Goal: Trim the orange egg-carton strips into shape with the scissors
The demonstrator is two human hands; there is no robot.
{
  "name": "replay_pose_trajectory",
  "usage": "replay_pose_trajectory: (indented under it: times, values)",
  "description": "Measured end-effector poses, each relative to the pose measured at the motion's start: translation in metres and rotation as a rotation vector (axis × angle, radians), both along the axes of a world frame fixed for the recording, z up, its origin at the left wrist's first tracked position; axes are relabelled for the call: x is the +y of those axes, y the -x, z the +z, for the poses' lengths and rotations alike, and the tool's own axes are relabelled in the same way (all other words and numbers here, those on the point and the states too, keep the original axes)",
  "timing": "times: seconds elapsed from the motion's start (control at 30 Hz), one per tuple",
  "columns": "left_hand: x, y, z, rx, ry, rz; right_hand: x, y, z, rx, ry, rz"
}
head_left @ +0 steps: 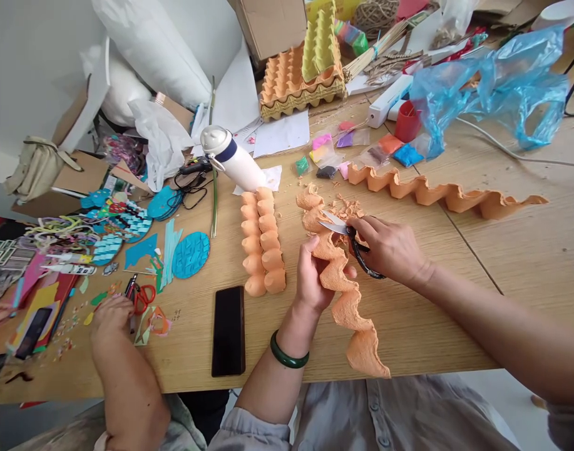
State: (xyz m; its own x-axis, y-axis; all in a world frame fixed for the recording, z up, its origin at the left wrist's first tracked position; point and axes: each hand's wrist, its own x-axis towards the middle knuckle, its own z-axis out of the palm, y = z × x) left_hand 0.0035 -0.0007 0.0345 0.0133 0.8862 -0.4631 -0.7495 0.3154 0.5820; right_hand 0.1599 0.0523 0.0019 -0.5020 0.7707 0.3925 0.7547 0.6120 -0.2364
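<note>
At the near side of a wood-grain table (437, 332), a person trims an orange carton strip (343, 282), its matte, grainy surface rising in a zigzag of scalloped peaks. The strip slants from the middle of the tabletop to the near edge, its far end ragged. The left hand (313, 275), below a dark green bangle (290, 352), is closed around the strip, thumb on its left side; the right hand (392, 247) grips 1 pair of black-handled scissors (360, 247), the 2 blades parted at the strip's upper part. Whether pulp lies between them cannot be told. Orange clippings (347, 210) are heaped just beside the blades.

Bare wood stretches right of the held strip, beneath and beyond the right forearm, bounded above by 1 more wavy strip (449, 195). The left side is tighter: 2 columns of orange cups (264, 244), 6 to a column, stand near the left hand, with 1 black phone (228, 332) below and 1 white bottle (237, 161) above. Farther left, a co-worker's hand (112, 313) rests near 1 pair of red-handled scissors (144, 299).
</note>
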Motion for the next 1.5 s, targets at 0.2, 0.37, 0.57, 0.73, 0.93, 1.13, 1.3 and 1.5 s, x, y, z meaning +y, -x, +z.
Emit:
replay_pose_trajectory:
  times: [0.2,0.37,0.57,0.73,0.93,1.13,1.3,1.5]
  values:
    - [-0.001,0.002,0.003,0.039,-0.003,-0.017,0.000,-0.002,-0.001,0.021,-0.056,0.040]
    - [-0.001,0.005,0.005,0.040,-0.034,-0.037,0.000,-0.004,0.001,0.019,-0.090,0.051]
    - [0.001,0.009,-0.004,0.119,0.006,-0.085,0.004,-0.006,0.000,-0.019,-0.089,0.067]
    - [0.002,0.009,-0.004,0.162,-0.010,-0.099,0.005,-0.004,-0.002,-0.041,-0.061,0.043]
    - [0.002,0.006,-0.002,0.181,-0.025,-0.102,-0.001,0.000,0.001,-0.065,0.006,-0.044]
    - [0.003,0.005,-0.003,0.207,-0.014,-0.088,-0.002,0.001,-0.001,-0.085,0.004,-0.064]
    - [0.003,0.007,-0.002,0.216,0.029,-0.061,-0.002,0.001,-0.004,-0.127,0.040,-0.067]
    - [0.005,0.009,-0.003,0.224,0.020,-0.067,-0.002,0.003,-0.001,-0.099,0.051,-0.073]
